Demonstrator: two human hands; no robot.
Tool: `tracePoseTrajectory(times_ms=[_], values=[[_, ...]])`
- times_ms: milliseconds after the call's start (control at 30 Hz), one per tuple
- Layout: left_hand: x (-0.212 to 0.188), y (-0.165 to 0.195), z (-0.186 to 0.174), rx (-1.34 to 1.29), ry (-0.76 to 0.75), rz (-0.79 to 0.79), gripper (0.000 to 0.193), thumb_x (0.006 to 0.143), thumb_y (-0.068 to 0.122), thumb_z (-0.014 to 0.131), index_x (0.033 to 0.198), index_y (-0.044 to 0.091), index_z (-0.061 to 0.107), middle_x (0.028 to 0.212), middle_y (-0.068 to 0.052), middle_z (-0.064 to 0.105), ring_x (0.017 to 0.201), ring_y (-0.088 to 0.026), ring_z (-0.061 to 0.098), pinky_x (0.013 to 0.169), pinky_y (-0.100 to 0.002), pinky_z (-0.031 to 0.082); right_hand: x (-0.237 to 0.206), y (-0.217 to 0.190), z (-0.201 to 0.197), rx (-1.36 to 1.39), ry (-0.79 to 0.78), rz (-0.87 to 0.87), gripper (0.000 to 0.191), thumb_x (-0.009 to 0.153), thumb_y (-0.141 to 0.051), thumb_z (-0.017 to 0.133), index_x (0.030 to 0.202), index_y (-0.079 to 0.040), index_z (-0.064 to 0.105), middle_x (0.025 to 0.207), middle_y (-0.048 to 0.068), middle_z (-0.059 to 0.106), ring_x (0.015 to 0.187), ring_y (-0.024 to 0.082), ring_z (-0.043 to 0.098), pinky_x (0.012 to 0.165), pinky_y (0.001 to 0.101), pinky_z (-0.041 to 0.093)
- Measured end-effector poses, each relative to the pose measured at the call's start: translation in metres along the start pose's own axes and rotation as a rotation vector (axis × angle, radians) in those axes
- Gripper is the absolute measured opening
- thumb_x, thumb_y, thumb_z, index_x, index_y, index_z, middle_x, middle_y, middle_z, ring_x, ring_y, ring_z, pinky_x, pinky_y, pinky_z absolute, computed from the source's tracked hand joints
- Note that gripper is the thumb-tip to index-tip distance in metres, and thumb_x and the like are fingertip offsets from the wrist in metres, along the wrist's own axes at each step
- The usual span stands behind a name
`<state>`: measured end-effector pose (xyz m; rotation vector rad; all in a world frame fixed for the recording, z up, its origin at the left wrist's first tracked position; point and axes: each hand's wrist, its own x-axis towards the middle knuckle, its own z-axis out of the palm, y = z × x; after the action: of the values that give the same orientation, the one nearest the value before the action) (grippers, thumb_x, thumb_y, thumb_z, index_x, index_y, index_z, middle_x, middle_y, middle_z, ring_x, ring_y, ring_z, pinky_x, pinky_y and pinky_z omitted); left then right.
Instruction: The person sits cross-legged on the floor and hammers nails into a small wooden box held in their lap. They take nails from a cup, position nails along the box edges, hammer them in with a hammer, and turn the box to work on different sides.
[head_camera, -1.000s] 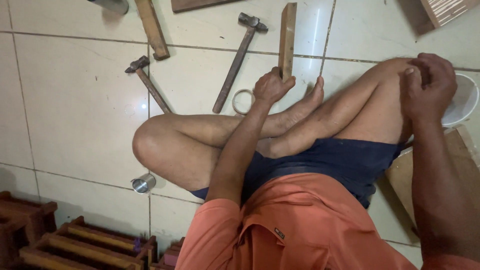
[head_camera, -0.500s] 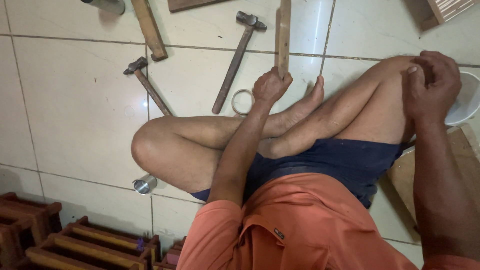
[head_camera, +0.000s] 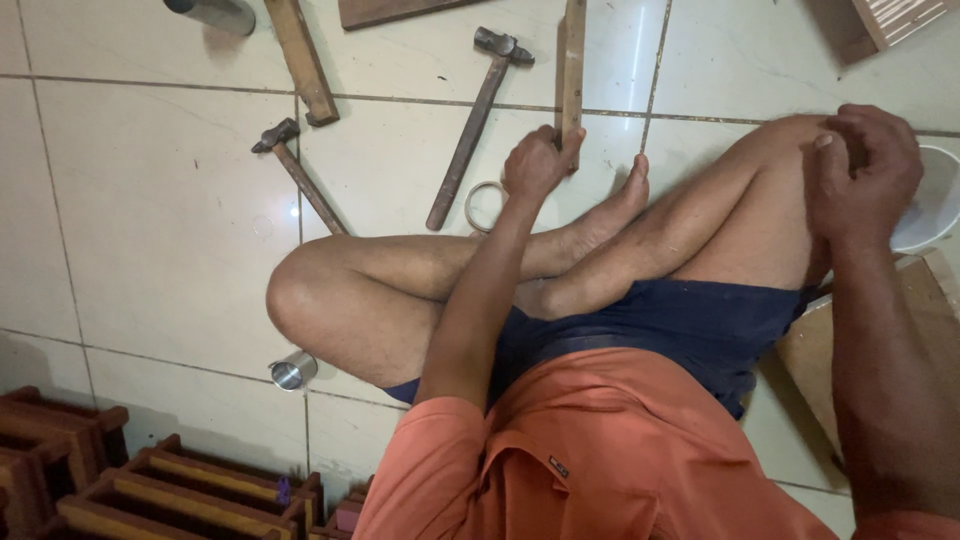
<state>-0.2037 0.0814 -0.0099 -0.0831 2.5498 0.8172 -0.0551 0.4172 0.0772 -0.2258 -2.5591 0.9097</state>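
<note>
Two hammers (head_camera: 470, 125) (head_camera: 300, 175), tape ring (head_camera: 485, 205), steel cup (head_camera: 292, 372), white bowl (head_camera: 930, 205), wooden frames (head_camera: 170, 495) on tiles.
</note>
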Motion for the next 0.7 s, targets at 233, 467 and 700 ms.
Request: tracePoseTrajectory(times_ms=[233, 467, 700], values=[[0.029, 0.006, 0.01, -0.184, 0.091, -0.011, 0.052, 0.082, 0.056, 0.067, 0.102, 0.009, 0.078, 0.1, -0.014, 0.078, 0.094, -0.032, 0.074, 0.084, -0.042, 0.056, 0.007, -0.015, -0.005, 0.064, 0.015, 0.055, 0.017, 0.098, 0.0, 0.066, 0.113, 0.001, 0.075, 0.13, 0.019, 0.068, 0.123, 0.032, 0.066, 0.106, 0.0402, 0.055], [0.034, 0.005, 0.01, -0.383, 0.012, -0.1, 0.056, 0.076, 0.055, 0.074, 0.102, 0.006, 0.076, 0.094, -0.014, 0.079, 0.088, -0.026, 0.076, 0.081, -0.036, 0.057, 0.007, -0.008, -0.004, 0.124, 0.033, 0.073, 0.019, 0.095, -0.001, 0.064, 0.111, 0.0, 0.073, 0.124, 0.018, 0.068, 0.117, 0.032, 0.066, 0.102, 0.0397, 0.054], [0.055, 0.02, 0.003, -0.411, 0.054, -0.101, 0.063, 0.073, 0.06, 0.073, 0.101, 0.004, 0.075, 0.092, -0.014, 0.079, 0.087, -0.027, 0.077, 0.08, -0.036, 0.058, 0.005, 0.006, -0.002, 0.037, 0.026, -0.014, 0.018, 0.097, -0.001, 0.064, 0.112, 0.001, 0.075, 0.123, 0.019, 0.07, 0.122, 0.036, 0.066, 0.109, 0.044, 0.053]])
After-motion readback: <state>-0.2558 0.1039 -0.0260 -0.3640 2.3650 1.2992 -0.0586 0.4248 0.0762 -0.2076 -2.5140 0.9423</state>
